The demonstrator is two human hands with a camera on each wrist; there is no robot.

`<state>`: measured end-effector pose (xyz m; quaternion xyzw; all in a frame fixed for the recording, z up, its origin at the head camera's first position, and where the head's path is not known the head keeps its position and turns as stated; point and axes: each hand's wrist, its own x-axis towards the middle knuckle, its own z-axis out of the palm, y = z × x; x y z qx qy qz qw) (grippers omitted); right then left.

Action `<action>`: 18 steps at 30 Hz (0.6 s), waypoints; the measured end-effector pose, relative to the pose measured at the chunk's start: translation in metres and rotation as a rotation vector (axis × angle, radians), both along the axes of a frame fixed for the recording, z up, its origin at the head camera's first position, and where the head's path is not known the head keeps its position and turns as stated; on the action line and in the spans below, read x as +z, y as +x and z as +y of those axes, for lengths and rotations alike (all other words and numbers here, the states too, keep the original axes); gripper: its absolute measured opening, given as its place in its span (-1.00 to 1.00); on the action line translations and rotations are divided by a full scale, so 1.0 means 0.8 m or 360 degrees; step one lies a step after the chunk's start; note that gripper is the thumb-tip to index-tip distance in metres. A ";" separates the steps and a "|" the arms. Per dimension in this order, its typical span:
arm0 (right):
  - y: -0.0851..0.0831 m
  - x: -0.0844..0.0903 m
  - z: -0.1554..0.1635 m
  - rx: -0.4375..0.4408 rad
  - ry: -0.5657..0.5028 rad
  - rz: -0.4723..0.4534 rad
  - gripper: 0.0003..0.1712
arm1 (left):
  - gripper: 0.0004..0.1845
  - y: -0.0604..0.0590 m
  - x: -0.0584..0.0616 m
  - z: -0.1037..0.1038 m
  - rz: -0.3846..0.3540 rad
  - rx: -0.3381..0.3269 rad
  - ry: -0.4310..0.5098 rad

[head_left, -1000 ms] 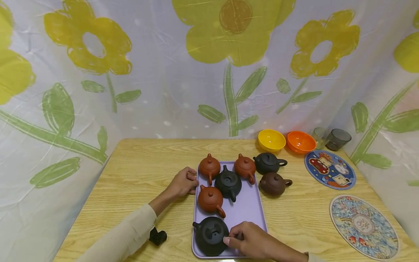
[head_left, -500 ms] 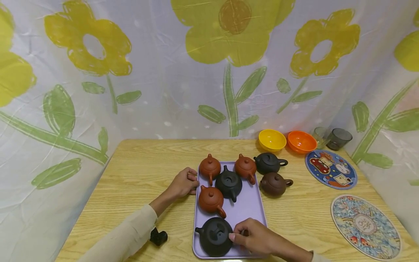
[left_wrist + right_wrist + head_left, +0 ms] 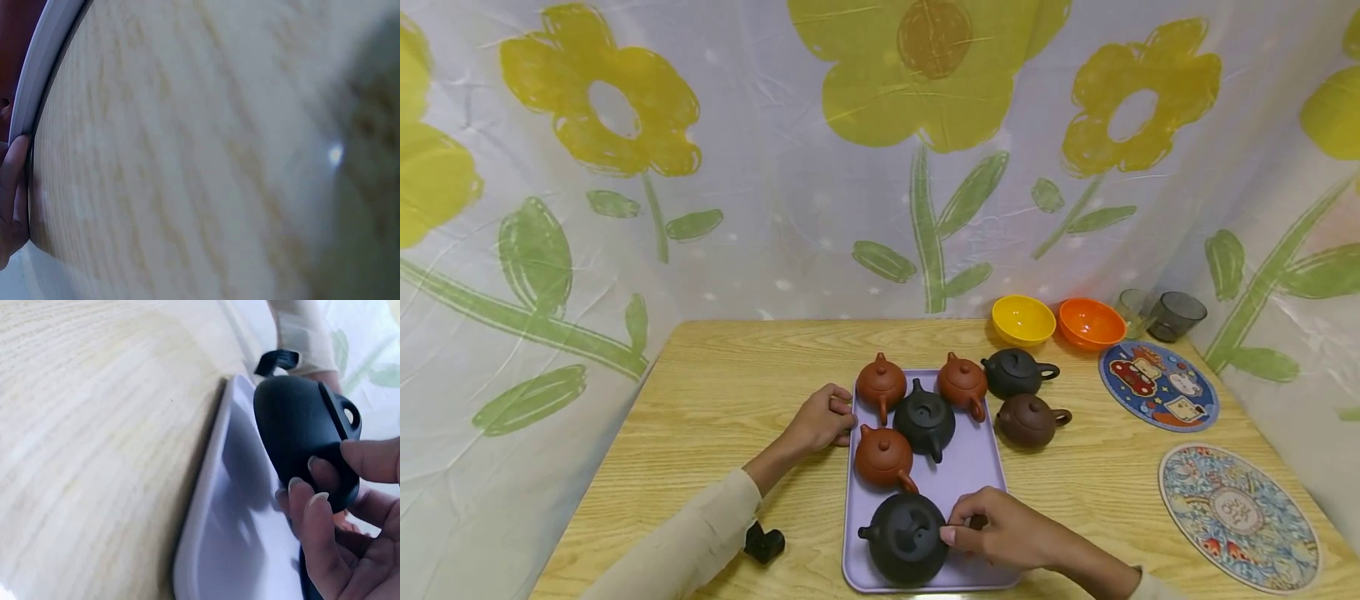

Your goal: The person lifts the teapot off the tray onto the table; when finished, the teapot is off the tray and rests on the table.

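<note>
So the right hand (image 3: 1000, 533) has its fingers (image 3: 312, 512) curled onto the handle side of a big matte black teapot (image 3: 907, 537), thumb on top, pinching it. That pot is round and squat with a smooth, dull clay finish, and it sits at the near end of a lavender plastic tray (image 3: 973, 467) with a raised rounded rim. From the right wrist view you can see the pot's domed side and the fingernails right up against it.

The left hand (image 3: 822, 419) rests on the bench (image 3: 730, 400) at the tray's left edge, fingers loosely curled and touching the rim; the left wrist view shows a fingertip lying along that pale rim.

Also on the tray: three reddish-brown clay teapots (image 3: 881, 382) (image 3: 962, 381) (image 3: 883, 457) and a smaller black one (image 3: 924, 421) in between. Just off the tray's right side sit a black teapot (image 3: 1014, 372) and a dark brown one (image 3: 1028, 419).

The bench is light wood grain. Farther back there's a glossy yellow bowl (image 3: 1023, 320), an orange bowl (image 3: 1090, 323), two smoky glass cups (image 3: 1176, 316), and two round patterned mats (image 3: 1158, 387) (image 3: 1237, 517). A small black clip-like thing (image 3: 764, 543) lies near the left sleeve.
</note>
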<state>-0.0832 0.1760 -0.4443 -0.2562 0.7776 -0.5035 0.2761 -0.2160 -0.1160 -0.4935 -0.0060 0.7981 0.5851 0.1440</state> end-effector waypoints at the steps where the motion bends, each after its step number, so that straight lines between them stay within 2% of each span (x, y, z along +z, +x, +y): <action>1: -0.001 0.002 0.002 0.0004 0.0006 -0.0008 -0.70 | -0.63 0.000 0.000 0.000 -0.0002 0.0002 -0.0001; 11: -0.022 0.013 0.034 0.0125 -0.0042 0.0017 -0.73 | -0.63 0.001 0.000 -0.001 0.0000 0.0007 -0.0009; 18: -0.032 0.021 0.060 0.0135 0.0006 0.0041 -0.79 | -0.62 0.000 -0.001 0.001 -0.0005 0.0007 0.0009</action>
